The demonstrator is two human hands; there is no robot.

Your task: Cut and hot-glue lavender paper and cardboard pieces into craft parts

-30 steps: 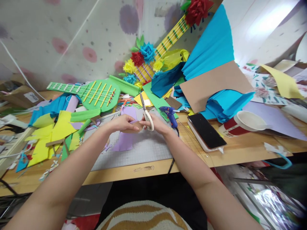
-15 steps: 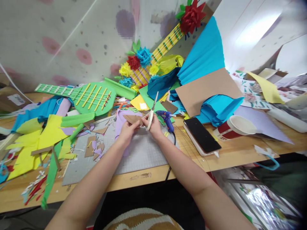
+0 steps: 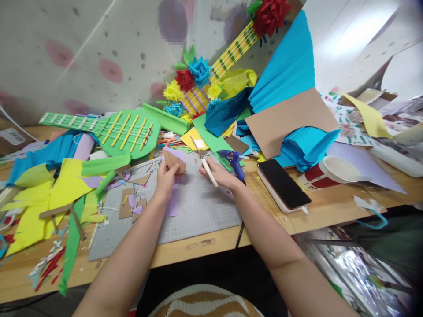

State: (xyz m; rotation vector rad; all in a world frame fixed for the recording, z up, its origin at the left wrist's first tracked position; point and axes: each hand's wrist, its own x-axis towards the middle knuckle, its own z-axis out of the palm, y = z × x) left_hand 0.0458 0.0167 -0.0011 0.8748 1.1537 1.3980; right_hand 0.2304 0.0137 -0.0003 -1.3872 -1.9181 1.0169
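Over the grey cutting mat, my left hand pinches a small brown cardboard piece, with purple paper behind and below it. My right hand holds white-handled scissors, whose blades point up and to the left. A gap separates the scissors from the cardboard. Just right of the scissors lies a blue glue gun.
At the left are a green paper guitar and yellow paper. A phone and a paper cup stand at the right. Behind are a flowered yellow guitar and a cardboard sheet.
My hands have moved apart. The cardboard piece has gone left and turned more upright in my left hand; the scissors have come away from it, their blades now tilted left.
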